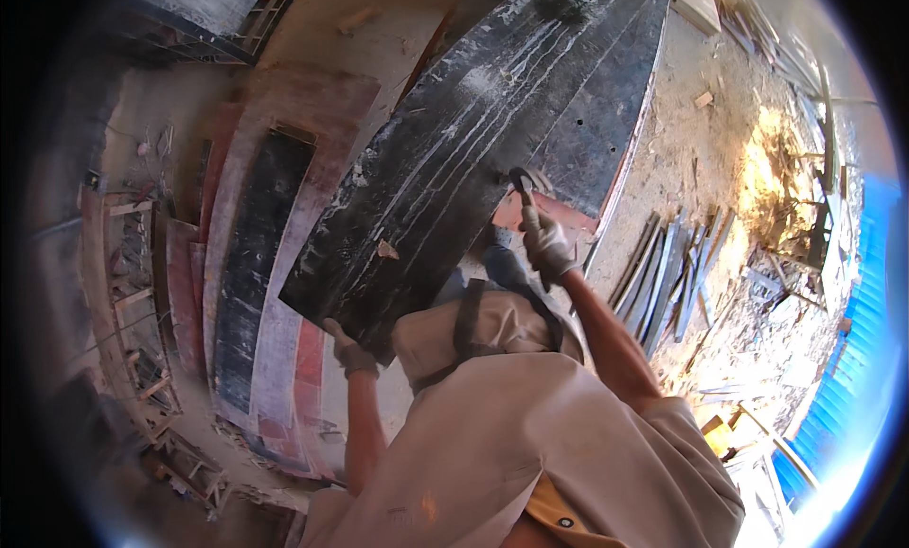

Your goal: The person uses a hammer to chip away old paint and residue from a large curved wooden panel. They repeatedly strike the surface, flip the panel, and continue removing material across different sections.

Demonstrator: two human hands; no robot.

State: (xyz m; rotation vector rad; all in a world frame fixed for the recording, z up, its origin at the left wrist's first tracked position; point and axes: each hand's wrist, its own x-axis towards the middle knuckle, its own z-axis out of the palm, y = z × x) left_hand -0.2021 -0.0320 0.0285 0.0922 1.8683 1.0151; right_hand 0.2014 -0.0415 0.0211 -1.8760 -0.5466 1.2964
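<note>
A long dark board (pixel 426 171) with pale streaks lies slantwise before me. At its near edge my left hand (pixel 353 350), gloved, rests with the thumb up along the board; the rest of the fingers are hidden beneath. My right hand (pixel 547 246), in a pale work glove, is closed around the handle of a claw hammer (pixel 524 182), whose head is over the board's right side. Beside that lies a second dark panel (pixel 589 114) with small holes and a reddish piece (pixel 543 210) at its near end. A small wood chip (pixel 387 249) sits on the long board.
Stacked reddish and dark boards (pixel 263 264) lie on the left, beyond them a wooden frame (pixel 106 285). Thin strips (pixel 667 271) are piled on the ground at right, near scrap wood and a blue corrugated sheet (pixel 845 335). A dark-edged table-like frame (pixel 213 22) stands at upper left.
</note>
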